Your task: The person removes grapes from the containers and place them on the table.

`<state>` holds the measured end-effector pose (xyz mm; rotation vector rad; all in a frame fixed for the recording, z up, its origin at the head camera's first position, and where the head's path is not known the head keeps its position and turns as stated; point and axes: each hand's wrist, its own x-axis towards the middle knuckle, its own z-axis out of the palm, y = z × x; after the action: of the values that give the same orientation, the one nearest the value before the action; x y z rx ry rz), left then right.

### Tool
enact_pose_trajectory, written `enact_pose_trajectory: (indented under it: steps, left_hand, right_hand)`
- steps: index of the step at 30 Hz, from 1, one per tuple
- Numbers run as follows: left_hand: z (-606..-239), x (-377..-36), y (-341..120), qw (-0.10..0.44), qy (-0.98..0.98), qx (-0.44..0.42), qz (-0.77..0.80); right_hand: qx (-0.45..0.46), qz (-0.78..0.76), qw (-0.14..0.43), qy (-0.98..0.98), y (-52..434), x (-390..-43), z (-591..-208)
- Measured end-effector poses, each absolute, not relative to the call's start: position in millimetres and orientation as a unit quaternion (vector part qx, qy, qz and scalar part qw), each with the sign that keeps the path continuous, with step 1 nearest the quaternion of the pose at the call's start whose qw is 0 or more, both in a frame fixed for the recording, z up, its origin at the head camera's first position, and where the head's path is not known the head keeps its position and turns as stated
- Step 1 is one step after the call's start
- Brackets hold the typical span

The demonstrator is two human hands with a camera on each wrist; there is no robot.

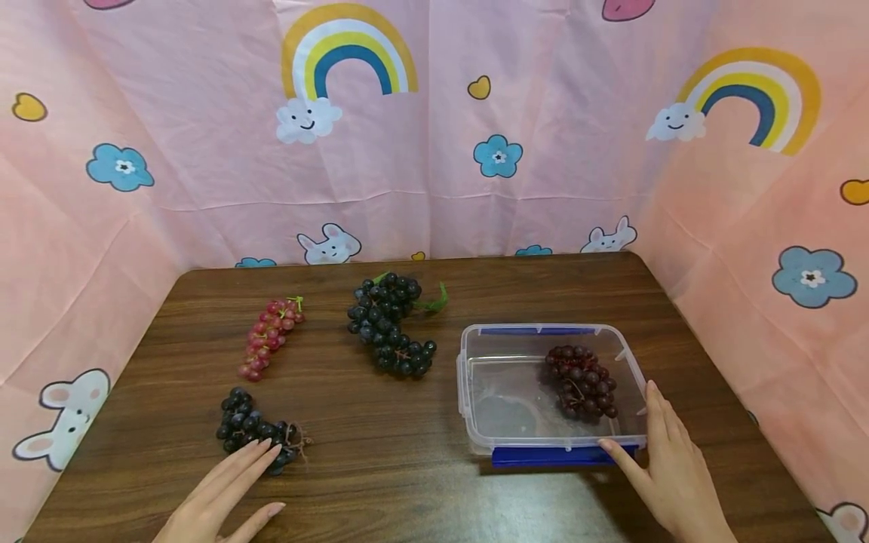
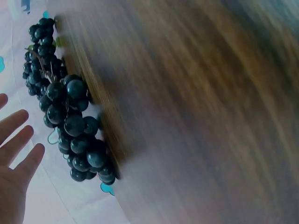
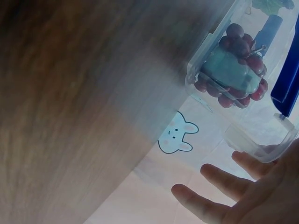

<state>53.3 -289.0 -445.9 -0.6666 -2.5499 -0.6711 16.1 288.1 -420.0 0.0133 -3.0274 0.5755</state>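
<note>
Near round black grapes, the left hand is spread; a clear plastic box is touched by the spread right hand.

One pinkish-red grape bunch lay towards the far left corner of the one tabletop, one larger black bunch near its far edge, one smaller black bunch towards the near left corner, and one dark red bunch in the single clear container near the right edge, making four bunches. There were two hands, one left hand and one right hand, and two rainbows beyond the tabletop.
</note>
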Motion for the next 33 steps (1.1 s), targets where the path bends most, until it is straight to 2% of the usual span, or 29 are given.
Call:
enact_pose_trajectory:
  steps: [11, 20, 33]
  left_hand:
    - [-441, 42, -270, 0.191, -0.897, -0.321, -0.234]
    - [-432, 31, -253, 0.156, -0.896, -0.355, -0.217]
    - [-422, 10, -212, 0.172, -0.864, -0.418, -0.222]
  right_hand:
    - [0.005, 0.189, 0.043, -0.981, 288, 18, -421]
    - [0.000, 0.193, 0.024, -0.981, 288, 18, -420]
    - [0.008, 0.195, 0.041, -0.980, 289, 17, -421]
